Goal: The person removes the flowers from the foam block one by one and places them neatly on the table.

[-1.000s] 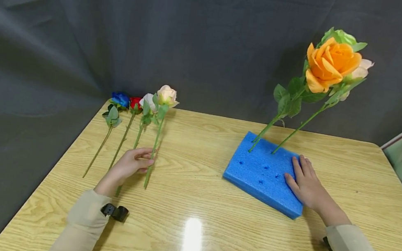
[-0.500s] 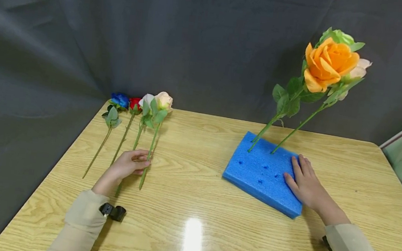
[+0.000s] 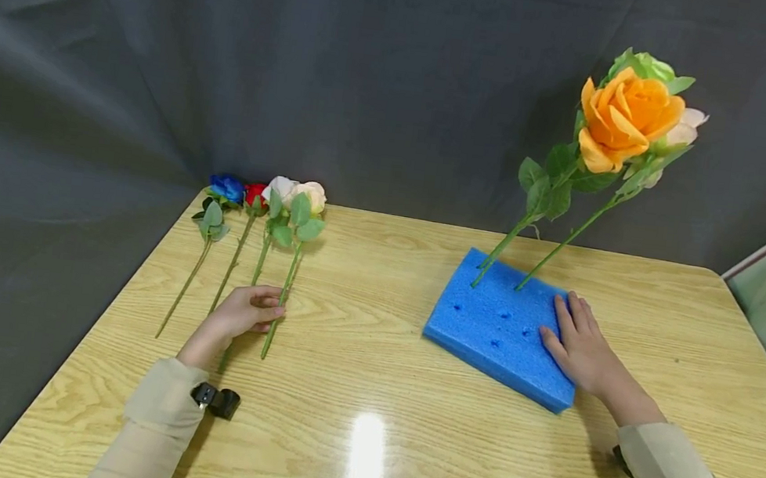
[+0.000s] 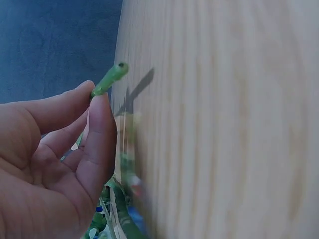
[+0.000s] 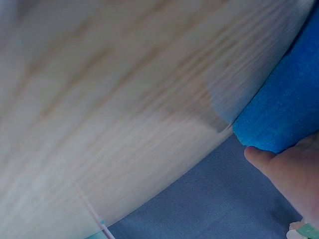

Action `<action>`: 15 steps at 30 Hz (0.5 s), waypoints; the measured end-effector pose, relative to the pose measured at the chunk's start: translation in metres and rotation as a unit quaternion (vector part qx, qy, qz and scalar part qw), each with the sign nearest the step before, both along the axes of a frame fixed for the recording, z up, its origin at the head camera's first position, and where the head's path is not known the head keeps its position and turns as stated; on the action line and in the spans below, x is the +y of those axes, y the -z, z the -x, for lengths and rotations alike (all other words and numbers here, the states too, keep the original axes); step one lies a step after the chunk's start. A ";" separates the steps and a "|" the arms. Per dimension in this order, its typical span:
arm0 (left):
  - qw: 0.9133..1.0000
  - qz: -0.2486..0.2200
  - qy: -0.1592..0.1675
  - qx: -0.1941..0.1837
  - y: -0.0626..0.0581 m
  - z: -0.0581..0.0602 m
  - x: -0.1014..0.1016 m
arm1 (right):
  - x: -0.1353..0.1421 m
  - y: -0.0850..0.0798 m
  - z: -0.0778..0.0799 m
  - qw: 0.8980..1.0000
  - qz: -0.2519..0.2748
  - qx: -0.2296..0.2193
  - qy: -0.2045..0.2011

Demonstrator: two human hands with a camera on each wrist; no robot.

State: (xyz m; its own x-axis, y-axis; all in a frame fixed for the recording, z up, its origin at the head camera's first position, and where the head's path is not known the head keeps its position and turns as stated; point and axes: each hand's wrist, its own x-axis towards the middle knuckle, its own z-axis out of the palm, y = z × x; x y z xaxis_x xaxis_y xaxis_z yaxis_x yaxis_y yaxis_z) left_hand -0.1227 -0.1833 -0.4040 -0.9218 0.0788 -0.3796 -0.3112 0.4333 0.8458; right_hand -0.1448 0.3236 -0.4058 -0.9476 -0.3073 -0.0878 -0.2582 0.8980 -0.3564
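My left hand (image 3: 243,314) pinches the lower stem of a cream artificial rose (image 3: 312,196) between thumb and fingers. The green stem end (image 4: 113,77) pokes out past the fingertips in the left wrist view. The cream bloom overlaps a white rose (image 3: 279,189) lying to its left. At the right, my right hand (image 3: 582,356) rests with fingers spread on the right side of a blue foam block (image 3: 465,323). Stuck upright into this block are an orange rose (image 3: 626,121), a green rose (image 3: 654,67) and a pale pink one (image 3: 685,127), their stems leaning right.
A red rose (image 3: 255,194) and a blue rose (image 3: 226,188) lie at the table's left, blooms toward the back edge. Several small holes dot the foam's top. A dark cloth (image 3: 401,83) hangs behind the wooden table (image 3: 349,290).
The left hand has lowered the cream rose and shifted it slightly left; its bloom has come down beside the white rose. The right hand stays on the foam block.
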 end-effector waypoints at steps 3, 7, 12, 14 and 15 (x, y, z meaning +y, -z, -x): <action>1.000 0.001 -0.001 -0.001 0.000 0.001 0.000 | 0.000 0.000 0.000 1.000 0.001 0.002 0.000; 1.000 0.008 -0.003 -0.002 0.001 0.001 0.001 | 0.000 0.000 0.000 1.000 0.002 0.001 0.000; 1.000 0.015 -0.013 -0.010 0.003 0.002 0.001 | 0.000 -0.001 0.000 1.000 0.001 -0.002 0.001; 1.000 0.013 -0.016 -0.013 0.004 0.003 0.001 | 0.000 -0.001 -0.001 1.000 0.001 -0.002 0.001; 1.000 0.012 -0.016 -0.013 0.004 0.003 0.001 | 0.000 -0.001 -0.001 1.000 0.001 -0.001 0.001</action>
State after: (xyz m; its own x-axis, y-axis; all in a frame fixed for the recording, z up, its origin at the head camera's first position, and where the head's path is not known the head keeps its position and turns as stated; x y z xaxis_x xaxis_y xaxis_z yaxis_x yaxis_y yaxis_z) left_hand -0.1254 -0.1823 -0.4082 -0.9132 0.0394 -0.4057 -0.3481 0.4426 0.8264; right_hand -0.1439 0.3233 -0.4049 -0.9478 -0.3063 -0.0884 -0.2565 0.8974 -0.3591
